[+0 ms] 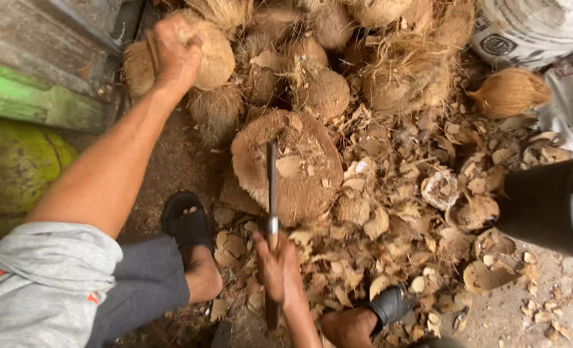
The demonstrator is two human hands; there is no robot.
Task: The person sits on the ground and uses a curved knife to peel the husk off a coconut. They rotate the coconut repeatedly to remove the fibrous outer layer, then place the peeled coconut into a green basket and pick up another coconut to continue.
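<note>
My left hand [173, 55] is stretched out to the far left and grips a brown, fibrous coconut [212, 55] at the edge of a pile. My right hand [278, 267] holds the handle of a long knife [271, 187]. Its blade lies flat over a round wooden chopping block [299, 167] in front of me. My feet in black sandals [186, 222] rest on either side of my right hand.
Several husked coconuts [325, 93] are heaped beyond the block. Broken shell pieces [473, 212] litter the ground to the right. A black bucket [550, 206] stands at the right edge, white sacks [537, 29] behind it. Green wooden boards [35, 96] are at left.
</note>
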